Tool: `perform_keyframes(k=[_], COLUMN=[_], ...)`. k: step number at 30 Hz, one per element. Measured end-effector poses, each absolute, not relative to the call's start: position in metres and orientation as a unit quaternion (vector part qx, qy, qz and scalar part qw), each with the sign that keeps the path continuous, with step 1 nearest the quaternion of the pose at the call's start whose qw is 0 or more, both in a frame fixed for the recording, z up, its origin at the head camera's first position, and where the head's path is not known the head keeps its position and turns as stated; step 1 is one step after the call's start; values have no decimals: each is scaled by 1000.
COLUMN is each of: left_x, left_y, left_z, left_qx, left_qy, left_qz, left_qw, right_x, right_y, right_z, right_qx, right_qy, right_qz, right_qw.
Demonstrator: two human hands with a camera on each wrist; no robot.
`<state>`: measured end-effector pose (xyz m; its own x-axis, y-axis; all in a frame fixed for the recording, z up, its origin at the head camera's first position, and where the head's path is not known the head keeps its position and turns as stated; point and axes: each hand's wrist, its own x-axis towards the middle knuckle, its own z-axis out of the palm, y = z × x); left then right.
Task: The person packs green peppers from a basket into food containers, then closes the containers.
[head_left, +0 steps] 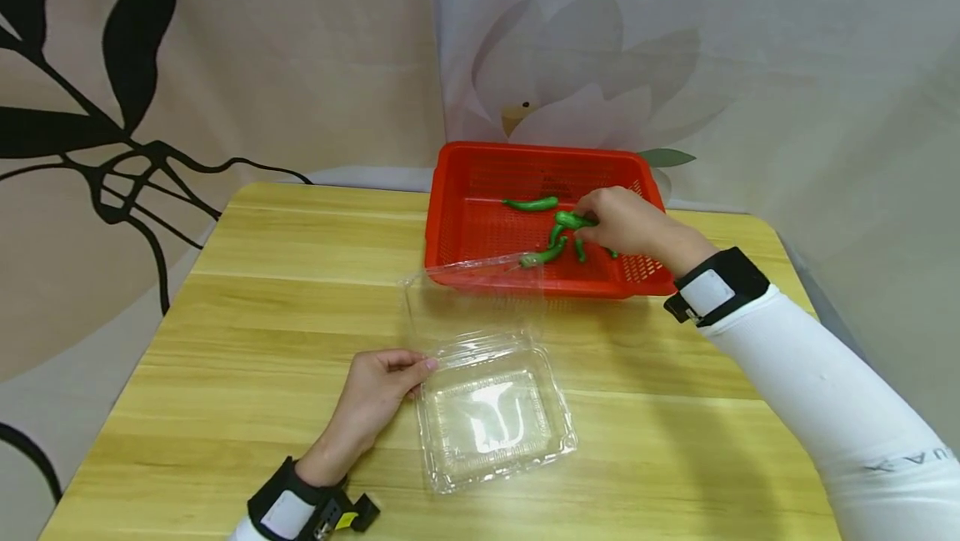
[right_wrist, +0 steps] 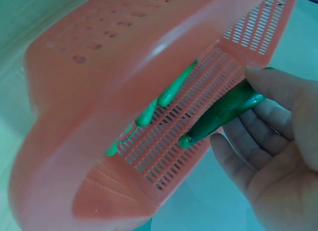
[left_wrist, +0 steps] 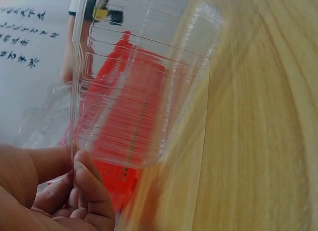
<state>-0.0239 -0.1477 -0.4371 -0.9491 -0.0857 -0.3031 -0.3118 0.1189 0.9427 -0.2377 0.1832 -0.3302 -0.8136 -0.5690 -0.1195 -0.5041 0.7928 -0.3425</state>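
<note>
My left hand (head_left: 382,391) pinches the left edge of a clear plastic clamshell box (head_left: 487,424), between thumb and fingers. The box lies open on the table, and its raised lid (head_left: 472,308) reaches over the front of a red plastic basket (head_left: 468,232). Inside that basket, my right hand (head_left: 626,228) holds a green chili pepper (right_wrist: 223,112) between thumb and fingers. Around it lie several more green peppers, among them one at the back (head_left: 531,204) and one near the front (head_left: 546,256). My fingers partly hide some peppers on the right.
Beneath everything is a light wooden table (head_left: 285,291). The basket stands at its far edge, close to a pale curtain (head_left: 337,49) with printed plants and a flower. The basket's side walls rise around the right hand.
</note>
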Motion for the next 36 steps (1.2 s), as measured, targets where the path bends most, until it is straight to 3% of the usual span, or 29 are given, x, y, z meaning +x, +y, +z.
perform_keyframes(k=[36], left_x=[-24], left_y=[-151], left_z=[-439], left_qx=[-156], left_qy=[730], left_qz=[661], left_qw=[73], right_x=[-194], right_y=[188], right_z=[-320], right_qx=[-315], right_qy=[926], right_qz=[-208], right_qw=[7])
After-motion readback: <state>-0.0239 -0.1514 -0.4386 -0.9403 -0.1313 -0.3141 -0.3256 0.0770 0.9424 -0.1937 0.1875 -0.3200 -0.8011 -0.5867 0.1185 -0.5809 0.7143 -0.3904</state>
